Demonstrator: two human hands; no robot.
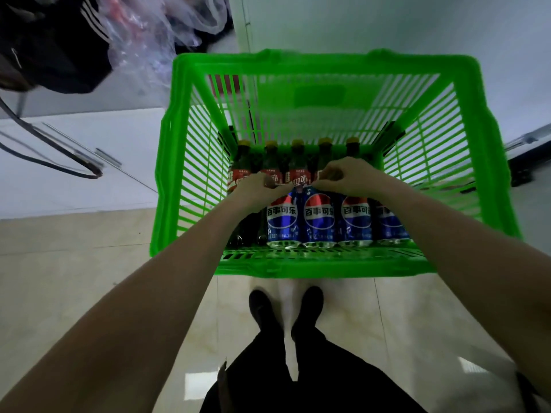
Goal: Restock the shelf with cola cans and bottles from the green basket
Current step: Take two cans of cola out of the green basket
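**Inside the basket: both hands at the can tops**

Along the near wall of the slatted green plastic basket (334, 265) stand glossy blue cola cans (318, 220); dark yellow-capped cola bottles (271, 162) line the far side. The left hand (257, 190) and right hand (348, 177), fingers curled, pinch the can tops; what they grip is hard to make out. Polished beige tile floor (74, 248) lies beneath.

Black garment (56, 46) beside crumpled clear plastic bags (155, 28).

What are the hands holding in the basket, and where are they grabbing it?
Both hands, left and right, pinch at the tops of the blue cans. A firm hold cannot be told; the fingers hide the rims.
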